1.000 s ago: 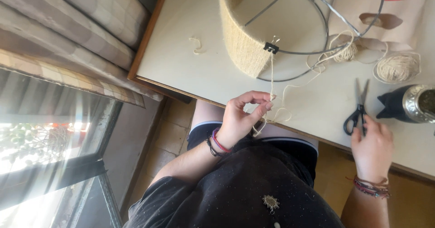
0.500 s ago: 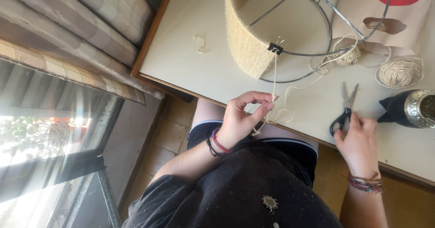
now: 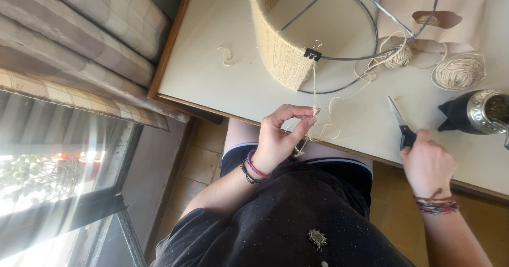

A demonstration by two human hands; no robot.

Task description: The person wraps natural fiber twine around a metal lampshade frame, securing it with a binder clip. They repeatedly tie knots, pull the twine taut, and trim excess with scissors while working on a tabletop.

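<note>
Below the half-wrapped lampshade frame, the left hand pinches the twine strand hanging taut from the binder clip, while the right hand grips the scissors to the frame's lower right, so trimming seems underway, needing blades brought across to the strand.

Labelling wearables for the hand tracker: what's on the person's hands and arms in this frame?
Both forearms are bare, no sleeves or gloves showing. The left hand has a stack of thin bracelets at the wrist, black ones plus a pink-red one. The right hand has a multicoloured woven bracelet band at the wrist. No rings or watch visible.
</note>
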